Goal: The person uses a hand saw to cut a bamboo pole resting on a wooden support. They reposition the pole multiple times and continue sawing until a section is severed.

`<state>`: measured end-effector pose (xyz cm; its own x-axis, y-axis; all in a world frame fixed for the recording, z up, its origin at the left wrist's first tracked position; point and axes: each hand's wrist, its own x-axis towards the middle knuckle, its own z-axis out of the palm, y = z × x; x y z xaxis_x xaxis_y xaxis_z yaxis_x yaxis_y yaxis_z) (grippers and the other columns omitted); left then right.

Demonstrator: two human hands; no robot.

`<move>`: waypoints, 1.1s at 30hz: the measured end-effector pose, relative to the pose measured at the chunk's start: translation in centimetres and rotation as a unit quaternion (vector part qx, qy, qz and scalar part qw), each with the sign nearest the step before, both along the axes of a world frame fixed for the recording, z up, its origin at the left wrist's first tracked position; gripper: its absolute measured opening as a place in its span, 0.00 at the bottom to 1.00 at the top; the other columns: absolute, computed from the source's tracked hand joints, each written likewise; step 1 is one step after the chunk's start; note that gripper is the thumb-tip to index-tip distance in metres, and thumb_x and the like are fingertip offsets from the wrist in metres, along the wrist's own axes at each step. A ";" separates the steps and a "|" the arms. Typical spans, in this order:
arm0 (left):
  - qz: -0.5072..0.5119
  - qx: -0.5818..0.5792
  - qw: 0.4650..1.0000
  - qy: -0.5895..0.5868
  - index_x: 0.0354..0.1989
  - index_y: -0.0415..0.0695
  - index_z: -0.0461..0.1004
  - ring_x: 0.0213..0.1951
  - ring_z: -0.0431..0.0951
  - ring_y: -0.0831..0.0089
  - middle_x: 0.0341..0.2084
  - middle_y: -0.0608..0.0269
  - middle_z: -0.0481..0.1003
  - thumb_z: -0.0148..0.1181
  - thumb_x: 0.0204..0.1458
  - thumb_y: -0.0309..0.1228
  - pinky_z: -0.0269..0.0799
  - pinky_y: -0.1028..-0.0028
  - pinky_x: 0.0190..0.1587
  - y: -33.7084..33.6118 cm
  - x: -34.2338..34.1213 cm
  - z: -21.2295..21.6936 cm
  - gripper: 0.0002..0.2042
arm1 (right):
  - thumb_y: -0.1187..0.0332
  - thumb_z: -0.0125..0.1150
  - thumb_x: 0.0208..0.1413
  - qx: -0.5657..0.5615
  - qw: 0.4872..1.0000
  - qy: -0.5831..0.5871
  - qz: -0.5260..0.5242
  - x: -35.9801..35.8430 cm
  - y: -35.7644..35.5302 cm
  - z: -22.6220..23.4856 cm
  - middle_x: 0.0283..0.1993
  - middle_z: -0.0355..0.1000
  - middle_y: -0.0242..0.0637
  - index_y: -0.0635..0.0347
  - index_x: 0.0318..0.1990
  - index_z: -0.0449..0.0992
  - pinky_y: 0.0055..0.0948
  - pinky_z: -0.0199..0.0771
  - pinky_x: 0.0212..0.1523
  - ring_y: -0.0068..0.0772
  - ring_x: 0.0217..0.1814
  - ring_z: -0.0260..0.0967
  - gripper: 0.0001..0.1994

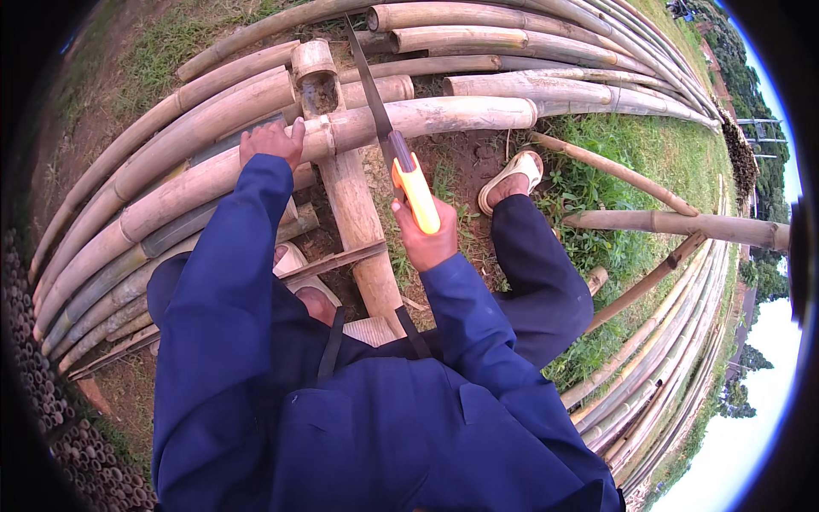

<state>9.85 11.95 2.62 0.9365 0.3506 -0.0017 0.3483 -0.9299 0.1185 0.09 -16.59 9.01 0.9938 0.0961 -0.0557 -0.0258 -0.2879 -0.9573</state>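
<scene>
My right hand [429, 245] is closed round the orange and dark handle of a handsaw [416, 194]. The saw's long dark blade points away from me and lies across a thick bamboo pole [461, 116], just right of one of its joints. Whether the teeth have cut in cannot be made out. On the left, my left hand [275, 145] grips the top of the same pole, its thumb toward the joint. Under the pole runs a bamboo support [351, 200], with a notched upright end [317, 90] beyond it.
Several bamboo poles [153, 162] lie side by side on the left, and more poles [546, 41] stretch across the far side. A bamboo frame [665, 224] stands at the right over grass. Cut bamboo ends [90, 461] are stacked at lower left. My sandalled foot [512, 181] rests near the pole.
</scene>
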 end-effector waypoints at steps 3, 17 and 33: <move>0.009 -0.008 0.999 0.042 0.51 0.41 0.82 0.52 0.82 0.54 0.44 0.45 0.83 0.37 0.66 0.60 0.65 0.55 0.61 0.7 -0.1 1.4 0.35 | 0.73 0.68 0.59 0.004 1.000 0.010 0.000 -0.6 0.7 -0.7 0.26 0.73 0.38 0.68 0.35 0.77 0.30 0.70 0.31 0.24 0.27 0.68 0.07; 0.009 -0.005 0.999 0.050 0.55 0.42 0.80 0.53 0.81 0.54 0.48 0.47 0.82 0.35 0.65 0.60 0.64 0.56 0.63 0.8 0.9 1.0 0.36 | 0.74 0.67 0.60 0.007 1.000 -0.004 0.015 0.7 0.6 0.1 0.25 0.72 0.36 0.68 0.36 0.78 0.30 0.70 0.30 0.23 0.26 0.67 0.06; 0.019 -0.004 0.999 0.048 0.50 0.42 0.82 0.52 0.81 0.55 0.46 0.45 0.82 0.34 0.65 0.61 0.64 0.57 0.63 0.1 0.8 0.2 0.36 | 0.73 0.67 0.59 -0.003 1.000 0.012 0.025 2.3 1.1 0.8 0.23 0.72 0.35 0.69 0.33 0.75 0.30 0.68 0.29 0.21 0.26 0.66 0.08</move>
